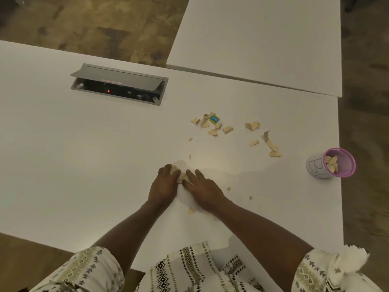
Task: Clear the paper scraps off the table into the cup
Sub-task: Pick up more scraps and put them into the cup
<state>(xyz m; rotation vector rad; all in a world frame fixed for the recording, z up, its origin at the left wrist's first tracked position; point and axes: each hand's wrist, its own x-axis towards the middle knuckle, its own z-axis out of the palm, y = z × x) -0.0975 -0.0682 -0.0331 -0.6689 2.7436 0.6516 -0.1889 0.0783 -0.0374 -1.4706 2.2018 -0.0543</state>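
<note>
Tan paper scraps (pixel 212 125) lie scattered on the white table (pixel 84 165), with a blue-and-yellow scrap (pixel 214 119) among them. More scraps (pixel 271 147) trail toward the right. A pink-rimmed cup (pixel 331 163) holding several scraps stands near the table's right edge. My left hand (pixel 164 186) and my right hand (pixel 202 191) rest on the table side by side, fingers curled around a small heap of scraps (pixel 182 177) pressed between them. Small bits (pixel 229 188) lie beside my right hand, and one scrap (pixel 191 211) lies under my right wrist.
An open grey cable box (pixel 119 85) with a red light is set into the table at the back left. A second white table (pixel 263 39) adjoins at the back right. The floor lies beyond the right edge, close to the cup.
</note>
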